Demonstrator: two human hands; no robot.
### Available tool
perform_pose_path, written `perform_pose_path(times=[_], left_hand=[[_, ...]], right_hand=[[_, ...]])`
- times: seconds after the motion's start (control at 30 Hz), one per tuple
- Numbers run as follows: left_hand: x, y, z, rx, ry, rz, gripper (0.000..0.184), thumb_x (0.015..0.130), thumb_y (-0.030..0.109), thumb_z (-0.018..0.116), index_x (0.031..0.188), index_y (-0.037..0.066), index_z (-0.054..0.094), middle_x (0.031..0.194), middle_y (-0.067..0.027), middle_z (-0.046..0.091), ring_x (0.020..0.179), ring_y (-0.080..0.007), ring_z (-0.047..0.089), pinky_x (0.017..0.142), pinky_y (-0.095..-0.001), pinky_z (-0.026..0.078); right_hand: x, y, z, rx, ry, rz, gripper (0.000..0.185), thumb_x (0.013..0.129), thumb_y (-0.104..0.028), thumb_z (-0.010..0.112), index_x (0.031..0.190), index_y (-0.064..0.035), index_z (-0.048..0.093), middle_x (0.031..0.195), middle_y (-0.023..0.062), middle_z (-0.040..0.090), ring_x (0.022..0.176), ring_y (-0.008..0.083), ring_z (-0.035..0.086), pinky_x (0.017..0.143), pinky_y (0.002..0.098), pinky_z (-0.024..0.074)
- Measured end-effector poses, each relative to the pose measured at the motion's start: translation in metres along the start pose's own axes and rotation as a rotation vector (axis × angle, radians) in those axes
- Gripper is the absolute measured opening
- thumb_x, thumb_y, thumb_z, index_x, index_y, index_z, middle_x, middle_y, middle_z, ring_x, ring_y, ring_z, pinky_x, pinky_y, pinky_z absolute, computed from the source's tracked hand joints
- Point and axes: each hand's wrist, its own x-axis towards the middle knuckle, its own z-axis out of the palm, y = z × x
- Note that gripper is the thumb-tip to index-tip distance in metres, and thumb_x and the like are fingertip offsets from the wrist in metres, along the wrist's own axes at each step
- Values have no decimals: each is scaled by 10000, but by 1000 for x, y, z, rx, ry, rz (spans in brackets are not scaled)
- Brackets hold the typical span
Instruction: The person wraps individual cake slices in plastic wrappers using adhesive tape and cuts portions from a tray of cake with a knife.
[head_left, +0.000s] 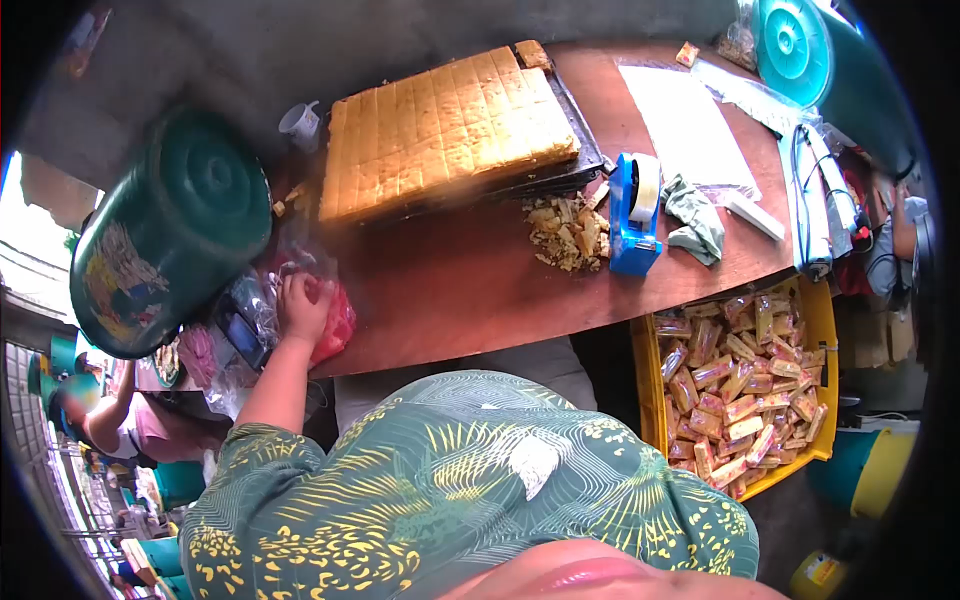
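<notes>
My left hand [303, 308] is at the table's left front edge, its fingers curled onto a red plastic bag [338, 325]. Clear crinkled plastic [258, 298] lies against that hand, and a dark phone-like object [243, 338] is just left of the wrist. Beyond the hand, a large slab of golden baked cake [450, 125], scored into strips, rests on a dark tray [575, 110]. Broken crumbs and pieces [568, 232] are heaped beside the tray. My right hand is out of view.
A blue tape dispenser [632, 225], a grey cloth [692, 218] and white sheets [690, 125] are on the table's right half. A yellow crate [823, 375] of wrapped bars stands below. A green drum [175, 230] is at left; a person [110, 415] is beyond it.
</notes>
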Motion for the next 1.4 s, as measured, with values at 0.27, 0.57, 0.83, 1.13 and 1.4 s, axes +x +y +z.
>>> perform_pose_path(times=[0.27,0.57,0.83,1.13,1.4], left_hand=[[-2,3,1,-30,30,7,382,828,473,789,968,142,658,1060,-90,651,1048,-359,614,907,-498,506],[-8,8,-13,-19,-10,77,339,880,494,733,896,158,689,1107,-77,656,1088,-354,621,887,-500,543],[-17,18,-29,-84,-10,67,239,859,374,763,862,141,709,1108,-85,647,1064,-329,609,921,-495,502],[-12,1,-3,-248,101,97,177,874,284,754,812,120,726,1042,-85,662,1069,-324,610,933,-489,481],[-13,7,-13,-255,18,72,215,839,324,783,773,144,686,1123,-75,615,1164,-329,547,959,-509,443]], right_hand=[[-33,-9,5,-44,30,12,447,917,-379,645,1252,-96,728,1291,204,688,1204,334,663,995,447,530],[-109,-7,0,-170,-226,51,433,891,-358,680,1234,-103,745,1273,193,703,1185,315,681,978,431,544],[-280,-147,-259,-135,270,-326,476,935,-385,732,1250,-30,695,1172,159,739,1063,294,714,951,407,550],[-278,-293,-413,272,498,-913,491,966,-152,719,1433,-97,576,1371,62,627,1206,188,618,1037,369,514],[-207,-340,-444,-184,805,-793,502,940,-316,743,1378,-111,609,1373,142,611,1282,338,573,1093,442,459]])
